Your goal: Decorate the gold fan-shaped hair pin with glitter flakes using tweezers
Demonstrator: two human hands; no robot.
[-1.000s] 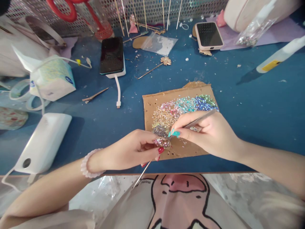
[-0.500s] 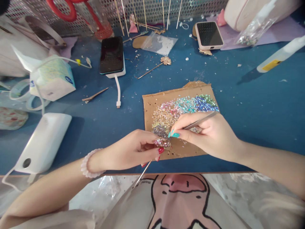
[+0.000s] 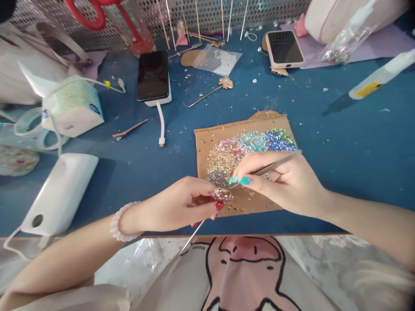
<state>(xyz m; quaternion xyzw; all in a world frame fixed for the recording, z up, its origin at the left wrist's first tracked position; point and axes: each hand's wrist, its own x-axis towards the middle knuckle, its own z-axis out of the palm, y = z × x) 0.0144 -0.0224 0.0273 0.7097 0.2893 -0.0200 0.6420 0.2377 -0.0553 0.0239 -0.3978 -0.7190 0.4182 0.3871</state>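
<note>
- Beside the cardboard sheet [image 3: 246,172] of rhinestones, left hand [image 3: 175,205] still pinches a jewelled hairpin [image 3: 221,195].
- Right hand [image 3: 285,181], gripping tweezers [image 3: 269,164], has tilted slightly, tips at the hairpin.

black phone [image 3: 152,75]; tissue pack [image 3: 71,107]; perhaps glue bottle [image 3: 382,75]

- Two bare hands: left hand [image 3: 175,207], right hand [image 3: 285,181].
- One pair of thin metal tweezers [image 3: 275,163].
- One brown cardboard sheet [image 3: 207,138].
- Two smartphones: black-screened phone [image 3: 152,75], pink-cased phone [image 3: 284,47].
- Two white power banks: large one [image 3: 60,194], another under the black phone [image 3: 158,101].
- One tissue pack [image 3: 73,108].
</note>
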